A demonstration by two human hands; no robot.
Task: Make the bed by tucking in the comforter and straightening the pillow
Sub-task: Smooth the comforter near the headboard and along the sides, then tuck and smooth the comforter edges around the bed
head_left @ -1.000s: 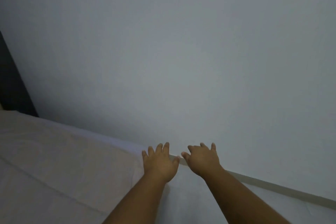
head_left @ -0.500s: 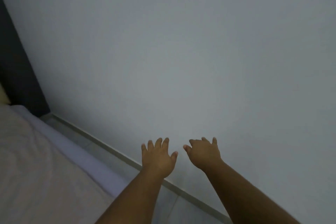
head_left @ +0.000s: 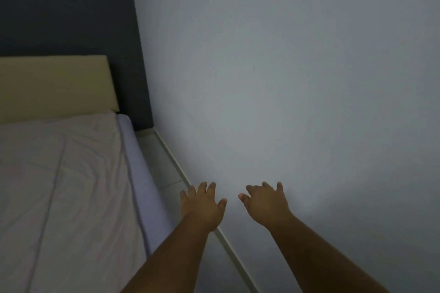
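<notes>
A pale, wrinkled comforter [head_left: 62, 185] covers the bed on the left, reaching up to the beige headboard [head_left: 54, 88]. Along the bed's right side runs the lavender mattress edge [head_left: 142, 185]. My left hand [head_left: 201, 204] hovers over the floor strip beside the bed, fingers spread, holding nothing. My right hand [head_left: 266, 202] is held out in front of the wall, fingers apart and empty. Neither hand touches the bedding. No pillow is in view.
A light grey wall [head_left: 285, 78] fills the right side, with a baseboard [head_left: 181, 171] along its foot. A narrow strip of tiled floor [head_left: 157, 157] lies between bed and wall. A dark wall [head_left: 66, 7] stands behind the headboard.
The view has swung left, bringing the bed, headboard and dark wall into sight. Both hands have lifted off the bed edge and stay spread and empty.
</notes>
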